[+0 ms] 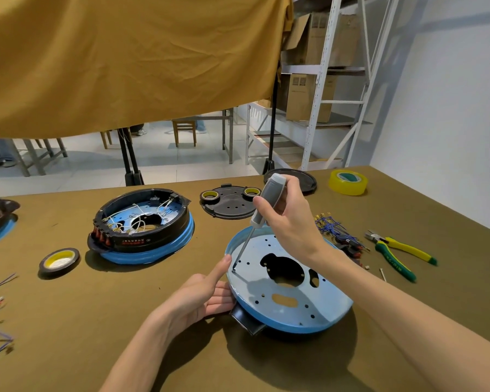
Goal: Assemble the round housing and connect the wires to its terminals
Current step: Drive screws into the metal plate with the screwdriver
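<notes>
Near the table's front edge, the round blue metal housing plate (289, 281) looks stiff, light and slippery, so the left hand (201, 297) pinches its rim. The right hand (287, 219) wraps its grip around the grey-handled screwdriver (262, 207), tip on the plate.

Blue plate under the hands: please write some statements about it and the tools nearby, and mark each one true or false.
1. The right hand holds a screwdriver. True.
2. The screwdriver tip stands in the large central hole of the blue plate. False: it meets a small hole near the plate's left rim.
3. The left hand grips the plate's rim. True.
4. The pliers lie on the plate. False: they lie on the table, right of it.
5. The yellow tape roll sits at the table's far right. True.
</notes>
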Action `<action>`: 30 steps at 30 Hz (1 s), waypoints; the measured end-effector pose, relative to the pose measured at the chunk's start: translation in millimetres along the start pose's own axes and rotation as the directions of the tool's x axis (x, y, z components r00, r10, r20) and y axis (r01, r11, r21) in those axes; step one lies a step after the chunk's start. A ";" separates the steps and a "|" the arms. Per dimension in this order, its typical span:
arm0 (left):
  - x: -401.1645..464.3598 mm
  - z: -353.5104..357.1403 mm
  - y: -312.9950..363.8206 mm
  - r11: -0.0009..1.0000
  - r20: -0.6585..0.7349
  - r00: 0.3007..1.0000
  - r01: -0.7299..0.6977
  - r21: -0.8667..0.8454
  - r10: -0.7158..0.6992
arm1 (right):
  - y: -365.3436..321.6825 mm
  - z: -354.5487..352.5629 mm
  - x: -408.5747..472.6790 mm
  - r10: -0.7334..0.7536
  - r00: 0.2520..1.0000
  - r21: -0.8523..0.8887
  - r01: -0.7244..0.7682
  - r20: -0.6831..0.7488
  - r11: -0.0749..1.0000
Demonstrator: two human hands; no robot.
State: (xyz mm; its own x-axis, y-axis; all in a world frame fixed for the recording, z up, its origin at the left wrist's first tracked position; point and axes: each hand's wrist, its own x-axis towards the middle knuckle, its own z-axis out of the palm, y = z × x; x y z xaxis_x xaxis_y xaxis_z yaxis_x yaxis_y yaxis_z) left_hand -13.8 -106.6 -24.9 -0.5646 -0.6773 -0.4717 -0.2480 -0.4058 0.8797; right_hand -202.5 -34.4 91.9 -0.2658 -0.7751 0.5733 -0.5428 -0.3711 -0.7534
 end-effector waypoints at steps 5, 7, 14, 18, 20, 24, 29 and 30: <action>1.1 -0.5 -0.6 1.000 0.005 1.000 -0.004 -0.002 0.004 | -3.1 -0.8 0.6 -0.024 0.998 -0.019 0.025 0.054 1.000; 1.4 -0.6 -0.4 1.000 0.002 1.000 -0.004 0.001 0.004 | -3.7 -1.7 1.0 -0.034 0.997 -0.020 0.036 0.070 0.999; 2.1 -2.5 -1.0 1.000 0.014 1.000 -0.001 0.006 0.001 | -20.2 -8.8 18.3 -0.077 0.942 -0.070 0.105 0.328 0.992; 1.1 -3.0 -1.4 1.000 0.008 1.000 -0.007 0.018 0.006 | -43.9 -14.8 43.1 -0.008 0.851 -0.222 0.146 0.525 0.964; 0.8 -2.9 -1.5 1.000 0.013 1.000 -0.012 0.024 0.012 | -55.6 -17.0 54.6 0.034 0.830 -0.315 0.174 0.557 0.933; 1.3 -2.4 -0.7 1.000 0.012 1.000 -0.014 0.024 0.013 | -75.7 -17.1 66.2 0.074 0.802 -0.478 0.277 0.593 0.833; 0.2 -1.3 -0.6 0.999 0.010 1.000 -0.016 0.034 0.015 | -83.6 -5.7 67.4 0.146 0.775 -0.656 0.400 0.615 0.640; 0.6 -1.2 -0.9 0.999 0.008 1.000 -0.017 0.036 0.016 | -86.7 -6.9 68.8 0.205 0.740 -0.628 0.352 0.640 0.694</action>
State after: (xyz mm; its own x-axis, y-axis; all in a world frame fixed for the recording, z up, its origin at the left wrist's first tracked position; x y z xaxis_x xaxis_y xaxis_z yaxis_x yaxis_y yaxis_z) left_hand -13.0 -107.5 -26.0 -0.5750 -0.6788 -0.4568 -0.2671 -0.3720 0.8890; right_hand -179.2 -52.0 198.9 0.2023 -0.9772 0.0637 -0.9707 -0.2087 -0.1190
